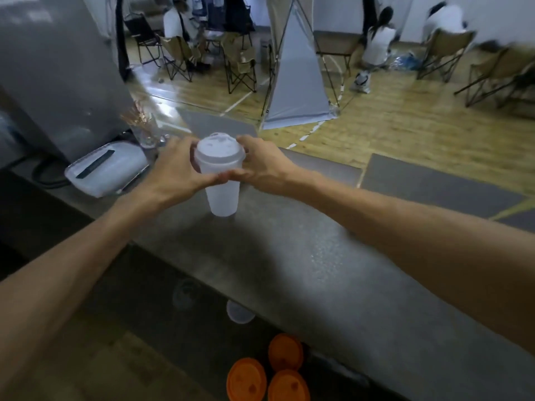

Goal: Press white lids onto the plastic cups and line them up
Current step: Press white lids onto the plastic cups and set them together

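Both hands, left hand [176, 166] and right hand [262, 166], grip one cup [222, 195] on the counter [289, 256], its white lid [219, 150] apparently seated; no lined-up row is visible yet.

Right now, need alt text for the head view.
Both hands, left and right, grip a plastic cup with a white lid on a grey counter; three orange lids sit below.
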`<act>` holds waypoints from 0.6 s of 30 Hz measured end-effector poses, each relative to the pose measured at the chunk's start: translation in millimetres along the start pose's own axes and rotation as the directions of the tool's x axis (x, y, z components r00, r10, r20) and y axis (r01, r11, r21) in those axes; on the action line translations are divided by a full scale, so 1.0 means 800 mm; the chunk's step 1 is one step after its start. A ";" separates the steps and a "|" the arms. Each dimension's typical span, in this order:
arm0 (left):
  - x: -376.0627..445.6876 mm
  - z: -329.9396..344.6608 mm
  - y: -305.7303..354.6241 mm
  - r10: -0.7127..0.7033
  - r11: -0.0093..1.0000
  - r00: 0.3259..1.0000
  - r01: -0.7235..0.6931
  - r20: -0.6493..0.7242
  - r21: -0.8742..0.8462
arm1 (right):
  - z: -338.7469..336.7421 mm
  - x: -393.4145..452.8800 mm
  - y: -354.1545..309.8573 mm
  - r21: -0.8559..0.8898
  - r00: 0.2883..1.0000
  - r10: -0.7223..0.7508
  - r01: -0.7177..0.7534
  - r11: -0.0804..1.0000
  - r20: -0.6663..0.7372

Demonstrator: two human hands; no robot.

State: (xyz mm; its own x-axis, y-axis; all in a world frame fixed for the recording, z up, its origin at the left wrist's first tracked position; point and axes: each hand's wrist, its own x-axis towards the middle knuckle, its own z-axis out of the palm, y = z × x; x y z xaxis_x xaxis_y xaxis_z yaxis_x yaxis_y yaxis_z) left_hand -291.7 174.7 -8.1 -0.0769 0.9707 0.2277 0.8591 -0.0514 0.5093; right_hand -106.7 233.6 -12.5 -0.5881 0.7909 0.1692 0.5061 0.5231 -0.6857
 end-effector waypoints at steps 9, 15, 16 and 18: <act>-0.071 0.130 0.257 0.441 0.870 0.868 -0.351 0.229 -0.345 | -0.180 -0.311 0.077 -0.039 0.969 0.172 -0.181 0.983 -0.179; -0.127 0.234 0.419 0.667 0.724 0.702 -0.534 0.248 -0.436 | -0.265 -0.506 0.111 -0.059 0.904 0.309 -0.340 0.939 -0.296; -0.137 0.248 0.441 0.690 0.702 0.680 -0.547 0.247 -0.456 | -0.274 -0.532 0.115 -0.050 0.896 0.323 -0.354 0.934 -0.306; -0.154 0.273 0.481 0.723 0.670 0.646 -0.567 0.245 -0.479 | -0.289 -0.576 0.123 -0.101 0.875 0.346 -0.400 0.911 -0.339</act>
State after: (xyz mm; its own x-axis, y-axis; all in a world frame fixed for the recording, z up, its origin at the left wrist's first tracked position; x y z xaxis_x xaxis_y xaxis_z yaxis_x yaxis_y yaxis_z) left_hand 159.1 86.4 -21.0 0.6950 0.6478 0.3119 0.3764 -0.6975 0.6098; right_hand 359.9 -5.7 6.1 -0.1255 0.9806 0.1505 0.7597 0.1925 -0.6211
